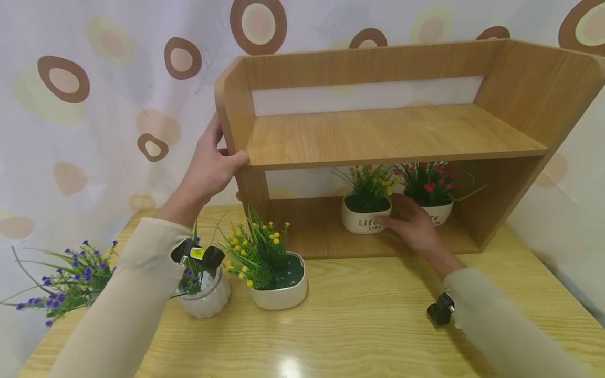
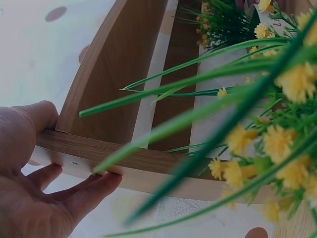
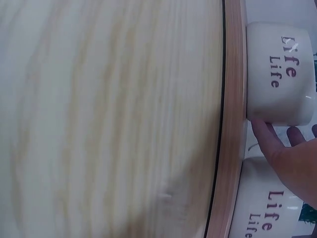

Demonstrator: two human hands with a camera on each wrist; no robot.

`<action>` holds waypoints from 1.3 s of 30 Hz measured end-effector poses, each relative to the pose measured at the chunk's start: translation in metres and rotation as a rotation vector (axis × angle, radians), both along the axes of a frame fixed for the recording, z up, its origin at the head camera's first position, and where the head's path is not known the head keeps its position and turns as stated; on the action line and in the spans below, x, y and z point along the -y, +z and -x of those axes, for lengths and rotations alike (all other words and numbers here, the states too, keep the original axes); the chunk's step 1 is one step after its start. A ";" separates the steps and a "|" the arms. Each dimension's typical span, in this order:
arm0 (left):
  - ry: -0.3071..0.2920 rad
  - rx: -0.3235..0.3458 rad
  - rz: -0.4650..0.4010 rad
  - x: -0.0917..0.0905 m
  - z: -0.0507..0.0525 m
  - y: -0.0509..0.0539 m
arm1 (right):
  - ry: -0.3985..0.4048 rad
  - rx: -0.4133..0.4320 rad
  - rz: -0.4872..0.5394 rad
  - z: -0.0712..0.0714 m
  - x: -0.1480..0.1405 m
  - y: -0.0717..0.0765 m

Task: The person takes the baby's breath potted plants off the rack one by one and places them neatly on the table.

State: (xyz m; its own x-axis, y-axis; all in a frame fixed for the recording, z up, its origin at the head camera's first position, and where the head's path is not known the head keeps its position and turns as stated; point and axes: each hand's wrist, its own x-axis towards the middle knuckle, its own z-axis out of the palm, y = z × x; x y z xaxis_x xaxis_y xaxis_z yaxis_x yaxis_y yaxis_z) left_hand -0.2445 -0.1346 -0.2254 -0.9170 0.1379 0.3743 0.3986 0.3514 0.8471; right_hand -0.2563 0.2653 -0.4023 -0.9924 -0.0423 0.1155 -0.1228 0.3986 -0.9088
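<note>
A two-tier wooden shelf (image 1: 378,134) stands on the table. My left hand (image 1: 212,163) grips its left side panel, and in the left wrist view the thumb and fingers of that hand (image 2: 34,178) lie on opposite sides of the wood (image 2: 114,74). On the lower tier is a white pot (image 1: 359,221) with yellow flowers; my right hand (image 1: 413,223) touches its right side with loosely extended fingers. The right wrist view has this hand (image 3: 299,166) between that pot (image 3: 272,99) and a second white pot (image 3: 262,191), which holds red flowers (image 1: 437,178).
Another white pot (image 1: 279,298) with yellow flowers stands on the table (image 1: 354,315) before the shelf's left end. Left of it are a ribbed white pot (image 1: 205,302) and purple flowers (image 1: 82,275), partly behind my left sleeve. A patterned curtain (image 1: 118,105) hangs behind.
</note>
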 end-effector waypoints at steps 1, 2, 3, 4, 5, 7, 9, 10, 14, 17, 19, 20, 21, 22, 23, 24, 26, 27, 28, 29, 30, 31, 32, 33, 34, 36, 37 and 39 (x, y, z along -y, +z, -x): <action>0.002 -0.001 0.002 0.000 0.000 0.000 | 0.003 -0.002 -0.002 0.000 0.002 0.000; 0.003 -0.003 0.002 0.000 0.000 0.000 | 0.006 -0.006 -0.006 0.000 0.003 0.001; 0.001 -0.003 0.002 0.000 0.000 0.000 | 0.009 -0.012 -0.010 0.000 0.005 0.001; 0.002 -0.003 0.004 0.000 0.000 0.001 | 0.011 -0.019 -0.013 0.000 0.006 0.001; 0.004 -0.004 0.007 0.000 0.000 0.001 | 0.012 -0.024 -0.013 0.001 0.007 0.001; 0.002 -0.005 0.005 0.000 0.000 0.001 | 0.006 -0.034 -0.019 0.002 0.008 0.001; -0.001 -0.004 0.004 0.000 0.001 0.002 | -0.001 -0.032 -0.019 0.004 0.007 0.000; -0.003 -0.006 0.000 0.000 0.001 0.002 | -0.002 -0.028 -0.017 0.005 0.008 -0.001; -0.006 -0.007 -0.004 -0.001 0.001 0.002 | 0.010 -0.020 -0.034 0.011 0.007 -0.002; -0.004 -0.010 -0.003 -0.001 0.000 0.002 | 0.035 -0.040 -0.053 0.016 0.008 -0.002; -0.005 -0.016 -0.005 0.000 0.001 0.002 | 0.053 -0.055 -0.057 0.020 0.010 -0.002; -0.006 -0.016 -0.006 0.000 0.001 0.002 | 0.065 -0.059 -0.046 0.021 0.011 -0.002; -0.010 -0.017 -0.007 0.000 0.001 0.002 | 0.072 -0.066 -0.048 0.023 0.012 -0.002; -0.011 -0.019 -0.008 0.000 0.001 0.002 | 0.080 -0.070 -0.049 0.024 0.013 -0.001; -0.013 -0.018 -0.009 0.000 0.001 0.002 | 0.090 -0.070 -0.039 0.025 0.014 -0.001; -0.014 -0.019 -0.008 0.000 0.001 0.002 | 0.104 -0.073 -0.025 0.027 0.015 -0.001; -0.017 -0.018 -0.008 0.000 0.001 0.001 | 0.125 -0.070 -0.005 0.028 0.016 -0.001; -0.017 -0.019 -0.008 0.000 0.001 0.001 | 0.135 -0.062 0.003 0.028 0.016 -0.001; -0.017 -0.018 -0.008 0.000 0.001 0.001 | 0.145 -0.050 0.023 0.028 0.016 -0.001; -0.015 -0.018 -0.007 0.000 0.001 0.001 | 0.152 -0.041 0.032 0.027 0.016 -0.001; -0.014 -0.018 -0.007 0.000 0.001 0.001 | 0.156 -0.034 0.029 0.027 0.016 -0.001; -0.012 -0.016 -0.005 0.000 0.000 0.001 | 0.159 -0.027 0.026 0.027 0.016 -0.001; -0.009 -0.016 -0.003 0.000 0.000 0.001 | 0.163 -0.022 0.017 0.026 0.015 -0.001; -0.006 -0.016 0.000 0.000 0.000 0.001 | 0.163 -0.021 0.014 0.026 0.015 -0.001; -0.004 -0.016 0.001 0.000 0.000 0.001 | 0.163 -0.027 0.006 0.027 0.015 -0.001; 0.000 -0.017 0.005 0.000 0.001 0.001 | 0.163 -0.035 -0.004 0.028 0.015 -0.002; 0.003 -0.018 0.009 0.000 0.001 0.001 | 0.163 -0.034 -0.002 0.028 0.015 -0.002; 0.005 -0.020 0.009 0.001 0.001 0.001 | 0.160 -0.031 0.000 0.029 0.015 -0.003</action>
